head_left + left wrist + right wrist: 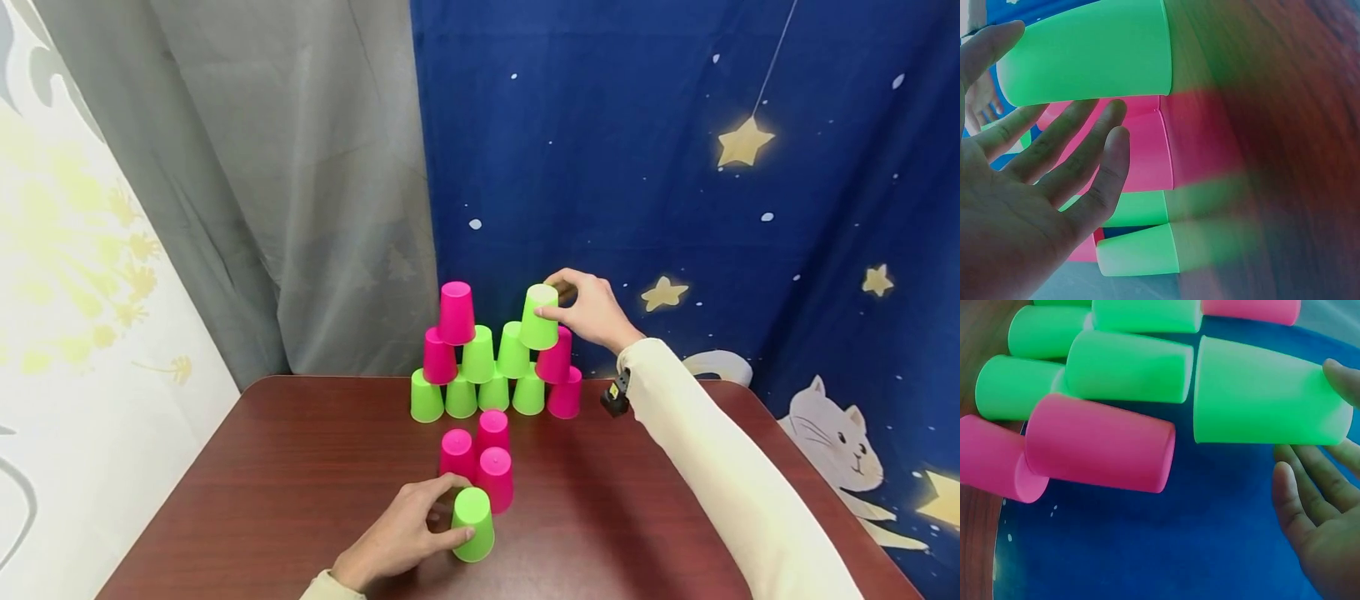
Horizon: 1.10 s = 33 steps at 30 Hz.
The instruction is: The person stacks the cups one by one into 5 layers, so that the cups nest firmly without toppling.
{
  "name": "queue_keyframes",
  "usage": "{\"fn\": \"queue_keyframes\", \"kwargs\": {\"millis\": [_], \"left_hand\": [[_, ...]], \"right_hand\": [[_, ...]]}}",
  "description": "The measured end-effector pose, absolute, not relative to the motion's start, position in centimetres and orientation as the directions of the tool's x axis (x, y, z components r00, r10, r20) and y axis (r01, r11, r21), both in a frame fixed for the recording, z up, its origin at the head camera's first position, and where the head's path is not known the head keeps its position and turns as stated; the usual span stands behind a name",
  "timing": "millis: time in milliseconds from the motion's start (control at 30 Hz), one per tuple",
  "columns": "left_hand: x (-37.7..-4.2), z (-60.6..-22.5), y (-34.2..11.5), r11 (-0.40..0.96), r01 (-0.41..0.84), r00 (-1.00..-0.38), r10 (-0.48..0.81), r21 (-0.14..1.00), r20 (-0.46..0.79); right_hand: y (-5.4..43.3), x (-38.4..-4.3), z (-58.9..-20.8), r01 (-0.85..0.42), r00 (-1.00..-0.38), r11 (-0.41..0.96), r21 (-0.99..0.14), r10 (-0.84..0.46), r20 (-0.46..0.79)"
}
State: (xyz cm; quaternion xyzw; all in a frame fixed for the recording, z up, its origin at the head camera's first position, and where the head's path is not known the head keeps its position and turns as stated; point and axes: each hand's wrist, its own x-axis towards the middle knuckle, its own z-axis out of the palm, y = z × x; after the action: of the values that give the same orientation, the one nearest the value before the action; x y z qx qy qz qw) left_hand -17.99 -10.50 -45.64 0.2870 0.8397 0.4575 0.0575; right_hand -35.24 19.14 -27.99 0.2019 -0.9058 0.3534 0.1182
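Upside-down plastic cups form a tiered stack at the back of the table. My right hand (pixel 588 310) pinches a light green cup (pixel 540 321) by its sides near the upper end. In the right wrist view, that green cup (pixel 1266 394) is just over a second-tier green cup (pixel 1129 367) and pink cup (pixel 1100 444). A pink cup (pixel 456 313) tops the stack's left side. Near the front, my left hand (pixel 408 527) has thumb and forefinger around another green cup (pixel 472 525), inverted on the table in the left wrist view.
Three inverted pink cups (pixel 496 479) stand close together between the left hand's cup and the stack. Below them lies the dark red-brown wooden table (pixel 315 467). A grey curtain (pixel 330 208) and a blue starry curtain (pixel 585 167) hang behind its far edge.
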Motion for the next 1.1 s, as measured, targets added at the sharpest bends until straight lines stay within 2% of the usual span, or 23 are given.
{"fn": "queue_keyframes", "kwargs": {"millis": [233, 733, 933, 1100], "left_hand": [[-18.1, -45.6, -10.7, 0.410, 0.436, -0.827, 0.534, 0.801, 0.177], [-17.9, -45.7, -10.6, 0.412, 0.447, -0.828, 0.525, 0.794, 0.194], [-17.5, -45.4, -10.5, 0.483, 0.520, -0.829, 0.484, 0.705, 0.280], [-17.2, -44.1, -10.5, 0.501, 0.601, -0.789, 0.494, 0.623, 0.365]], "right_hand": [[18.4, -36.5, -28.3, -0.380, -0.918, 0.685, -0.622, -0.196, 0.344], [18.1, -37.3, -29.1, -0.351, -0.932, 0.671, -0.653, -0.179, 0.316], [18.2, -37.5, -29.3, -0.360, -0.928, 0.677, -0.642, -0.187, 0.323], [18.4, -37.3, -29.4, -0.362, -0.927, 0.686, -0.632, -0.194, 0.320]]}}
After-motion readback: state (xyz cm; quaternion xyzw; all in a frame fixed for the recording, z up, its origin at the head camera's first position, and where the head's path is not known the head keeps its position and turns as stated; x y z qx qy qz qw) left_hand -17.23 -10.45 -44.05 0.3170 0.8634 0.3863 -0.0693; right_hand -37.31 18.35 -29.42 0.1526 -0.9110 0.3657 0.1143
